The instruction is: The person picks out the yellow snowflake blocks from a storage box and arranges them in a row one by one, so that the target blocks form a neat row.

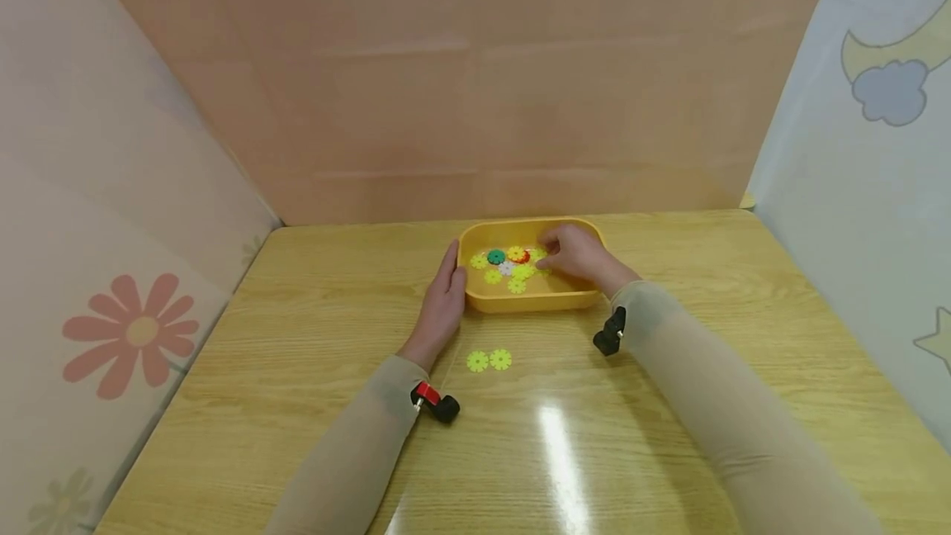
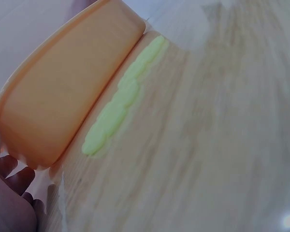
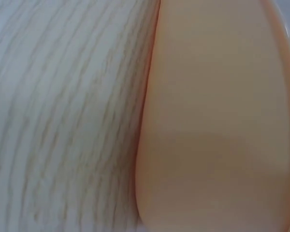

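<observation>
A yellow plastic tray (image 1: 535,302) stands near the back of the wooden table, holding several flower-shaped plastic discs. Most are yellow-green, like one disc (image 1: 479,261) at the tray's left; a dark green disc (image 1: 496,257), a white disc (image 1: 506,268) and a red one (image 1: 524,256) lie among them. My left hand (image 1: 443,304) rests against the tray's left end, fingers along the outside wall. Inside the tray's right half, my right hand (image 1: 578,254) reaches down with bent fingers at the discs; whether one is pinched cannot be seen. The right wrist view shows only tray wall and table.
Two yellow-green discs, a left disc (image 1: 478,362) and a right disc (image 1: 501,359), lie side by side in front of the tray. A brown panel (image 1: 475,106) rises behind the table (image 1: 334,337). Patterned walls stand at both sides.
</observation>
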Demonstrator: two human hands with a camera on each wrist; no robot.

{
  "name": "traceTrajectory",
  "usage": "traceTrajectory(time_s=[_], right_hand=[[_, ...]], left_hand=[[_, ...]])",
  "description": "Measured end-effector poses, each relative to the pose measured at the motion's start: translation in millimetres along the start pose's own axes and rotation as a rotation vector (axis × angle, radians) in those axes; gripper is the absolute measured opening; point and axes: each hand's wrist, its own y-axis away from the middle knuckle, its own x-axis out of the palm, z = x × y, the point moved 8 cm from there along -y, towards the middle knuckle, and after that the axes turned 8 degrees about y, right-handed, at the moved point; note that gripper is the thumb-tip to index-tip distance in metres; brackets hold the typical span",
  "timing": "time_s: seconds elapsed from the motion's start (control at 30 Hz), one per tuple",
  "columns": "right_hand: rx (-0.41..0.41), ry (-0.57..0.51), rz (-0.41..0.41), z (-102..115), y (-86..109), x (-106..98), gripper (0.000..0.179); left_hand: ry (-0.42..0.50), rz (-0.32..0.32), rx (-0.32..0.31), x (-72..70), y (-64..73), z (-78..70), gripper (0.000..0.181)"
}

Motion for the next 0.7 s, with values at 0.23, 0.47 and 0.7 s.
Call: traceTrajectory(time_s=[0.23,0.47,0.7], right_hand=[[0.045,-0.04,0.013,-4,0.0,1,0.047],[0.082,-0.102,0.071,-3,6.6,-1,0.05],[0.109,-0.082,0.142,3,11.4,-7,0.042]], left_hand=[[0.003,0.006,0.017,1.2,-3.3,-0.7,0.062],[0.006,0.005,0.012,1.9,-3.6,1.1,0.061],[-0.008,0.005,0.021,-0.5,-3.7,-0.8,0.064]])
